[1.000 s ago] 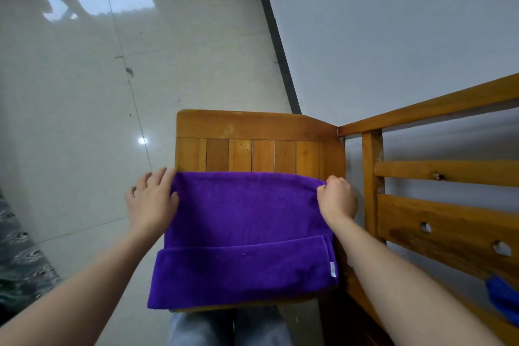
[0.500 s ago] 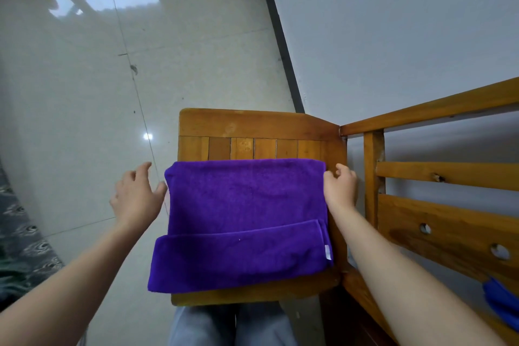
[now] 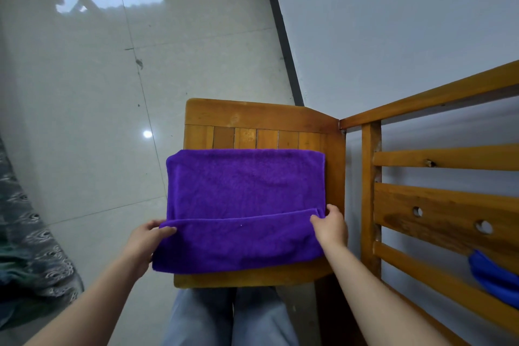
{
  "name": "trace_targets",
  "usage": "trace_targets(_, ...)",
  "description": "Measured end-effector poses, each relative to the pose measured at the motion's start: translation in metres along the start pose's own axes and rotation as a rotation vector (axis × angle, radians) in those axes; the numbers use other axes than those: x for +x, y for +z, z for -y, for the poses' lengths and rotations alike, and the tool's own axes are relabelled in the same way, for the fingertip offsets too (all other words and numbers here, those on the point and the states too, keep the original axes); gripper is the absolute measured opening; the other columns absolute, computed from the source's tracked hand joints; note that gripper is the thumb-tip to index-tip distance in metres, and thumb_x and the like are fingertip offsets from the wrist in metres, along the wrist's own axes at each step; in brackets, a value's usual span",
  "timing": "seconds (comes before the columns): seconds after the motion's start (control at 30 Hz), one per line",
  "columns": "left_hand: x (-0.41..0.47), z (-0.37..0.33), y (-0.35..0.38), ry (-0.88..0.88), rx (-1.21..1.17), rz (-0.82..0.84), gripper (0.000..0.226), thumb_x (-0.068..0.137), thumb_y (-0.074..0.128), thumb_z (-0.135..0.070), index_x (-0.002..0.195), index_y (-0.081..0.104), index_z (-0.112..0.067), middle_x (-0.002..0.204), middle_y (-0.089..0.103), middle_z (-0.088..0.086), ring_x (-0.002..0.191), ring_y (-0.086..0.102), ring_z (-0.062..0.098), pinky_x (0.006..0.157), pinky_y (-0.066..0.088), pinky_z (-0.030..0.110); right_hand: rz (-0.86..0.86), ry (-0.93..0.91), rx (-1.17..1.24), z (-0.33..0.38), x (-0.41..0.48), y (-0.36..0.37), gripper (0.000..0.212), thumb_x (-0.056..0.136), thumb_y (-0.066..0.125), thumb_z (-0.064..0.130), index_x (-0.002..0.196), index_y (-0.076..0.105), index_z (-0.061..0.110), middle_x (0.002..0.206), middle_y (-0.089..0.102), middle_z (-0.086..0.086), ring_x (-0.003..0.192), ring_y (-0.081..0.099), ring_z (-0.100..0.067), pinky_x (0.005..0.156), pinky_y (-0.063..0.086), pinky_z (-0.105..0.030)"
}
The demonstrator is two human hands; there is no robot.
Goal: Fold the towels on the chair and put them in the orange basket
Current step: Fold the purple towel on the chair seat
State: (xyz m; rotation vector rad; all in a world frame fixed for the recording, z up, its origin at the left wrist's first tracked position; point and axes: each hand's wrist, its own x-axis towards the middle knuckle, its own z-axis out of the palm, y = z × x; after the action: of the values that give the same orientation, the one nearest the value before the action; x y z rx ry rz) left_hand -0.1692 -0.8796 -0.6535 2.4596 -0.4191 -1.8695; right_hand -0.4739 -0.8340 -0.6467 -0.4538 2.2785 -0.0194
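The purple towel lies flat on the wooden chair seat, with 1 folded flap across its near part and its left side overhanging the seat's left edge. The left hand pinches the flap's left end, thumb on top. The right hand has its fingers curled round the flap's right corner, close against the chair's slatted frame. A blue towel hangs on that frame, well apart. Grey patterned fabric lies on the tiled floor to the left, and the person's jeans sit below the seat edge.
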Motion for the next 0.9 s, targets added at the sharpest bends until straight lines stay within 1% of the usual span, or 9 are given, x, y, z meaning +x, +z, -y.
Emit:
trace_targets(0.07, -0.002, 0.001, -0.006, 0.038, -0.010, 0.024, 0.015, 0.085, 0.057, 0.001, 0.081, 0.057, -0.013, 0.084, 0.057, 0.010, 0.071, 0.049, 0.019, 0.057, 0.040, 0.028, 0.015, 0.054, 0.128, 0.003, -0.001, -0.003, 0.038, 0.092, 0.055, 0.012, 0.129, 0.049, 0.004, 0.127, 0.055, -0.013, 0.112, 0.055, -0.029, 0.089, 0.047, -0.035)
trace_targets(0.2, -0.007, 0.006, -0.010, 0.147, 0.004, -0.042, 0.020, 0.084, 0.057, 0.008, 0.074, 0.056, -0.009, 0.077, 0.060, 0.014, 0.065, 0.053, 0.023, 0.048, 0.046, 0.028, 0.016, 0.048, 0.306, 0.008, -0.010, -0.013, 0.019, 0.093, 0.053, 0.010, 0.109, 0.061, 0.003, 0.108, 0.061, -0.012, 0.089, 0.054, -0.021, 0.078, 0.045, -0.031)
trace_targets(0.3, -0.007, 0.014, -0.010, 0.174, 0.000, -0.096, 0.021, 0.083, 0.059, 0.008, 0.069, 0.057, -0.008, 0.070, 0.060, 0.013, 0.062, 0.052, 0.025, 0.053, 0.041, 0.030, -0.029, -0.036, 0.386, 0.011, -0.017, -0.015, 0.019, 0.093, 0.052, 0.012, 0.110, 0.059, 0.008, 0.102, 0.059, -0.005, 0.094, 0.055, -0.018, 0.082, 0.046, -0.031)
trace_targets(0.43, -0.004, 0.020, -0.014, 0.237, 0.037, -0.216, 0.022, 0.081, 0.063, 0.001, 0.066, 0.061, -0.015, 0.075, 0.065, 0.015, 0.072, 0.058, 0.029, 0.069, 0.050, 0.042, -0.152, -0.147, 0.436, 0.011, -0.027, -0.015, 0.014, 0.096, 0.046, 0.013, 0.108, 0.053, 0.012, 0.098, 0.056, -0.003, 0.095, 0.057, -0.021, 0.085, 0.050, -0.035)
trace_targets(0.5, -0.008, 0.020, -0.016, 0.264, 0.014, -0.244, 0.023, 0.081, 0.063, 0.001, 0.066, 0.061, -0.016, 0.075, 0.065, 0.013, 0.071, 0.058, 0.028, 0.067, 0.051, 0.036, -0.211, -0.169, 0.429, 0.011, -0.031, -0.012, 0.019, 0.098, 0.041, 0.014, 0.114, 0.050, 0.009, 0.100, 0.053, -0.003, 0.093, 0.054, -0.019, 0.080, 0.047, -0.031)
trace_targets(0.57, -0.015, 0.012, -0.016, 0.318, -0.099, -0.225, 0.023, 0.083, 0.060, 0.004, 0.070, 0.061, -0.015, 0.073, 0.062, 0.010, 0.068, 0.055, 0.020, 0.052, 0.051, 0.019, -0.252, -0.159, 0.435, 0.013, -0.032, -0.011, 0.022, 0.099, 0.038, 0.014, 0.118, 0.047, 0.007, 0.102, 0.051, -0.004, 0.094, 0.053, -0.020, 0.080, 0.046, -0.030)
trace_targets(0.63, -0.023, -0.003, -0.018, 0.386, -0.210, -0.196, 0.021, 0.084, 0.059, 0.005, 0.075, 0.061, -0.014, 0.075, 0.061, 0.006, 0.069, 0.054, 0.014, 0.047, 0.047, 0.008, -0.287, -0.141, 0.449, 0.018, -0.029, -0.011, 0.024, 0.099, 0.037, 0.014, 0.120, 0.046, 0.007, 0.103, 0.049, -0.003, 0.094, 0.052, -0.019, 0.081, 0.045, -0.030)
trace_targets(0.77, -0.033, -0.041, -0.020, 0.477, -0.302, -0.157, 0.025, 0.085, 0.056, 0.005, 0.078, 0.060, -0.019, 0.078, 0.060, 0.004, 0.072, 0.054, 0.012, 0.064, 0.047, 0.021, -0.323, -0.163, 0.480, 0.039, -0.016, -0.019, 0.024, 0.100, 0.037, 0.015, 0.121, 0.045, 0.009, 0.104, 0.050, -0.003, 0.094, 0.051, -0.017, 0.083, 0.046, -0.031)
trace_targets(0.9, -0.029, -0.072, -0.013, 0.519, -0.322, -0.172, 0.027, 0.087, 0.053, 0.004, 0.079, 0.058, -0.021, 0.078, 0.057, 0.002, 0.072, 0.052, 0.012, 0.065, 0.045, 0.022, -0.311, -0.135, 0.502, 0.069, 0.006, -0.025, 0.025, 0.099, 0.039, 0.015, 0.122, 0.047, 0.010, 0.110, 0.052, -0.004, 0.100, 0.052, -0.017, 0.085, 0.046, -0.028)
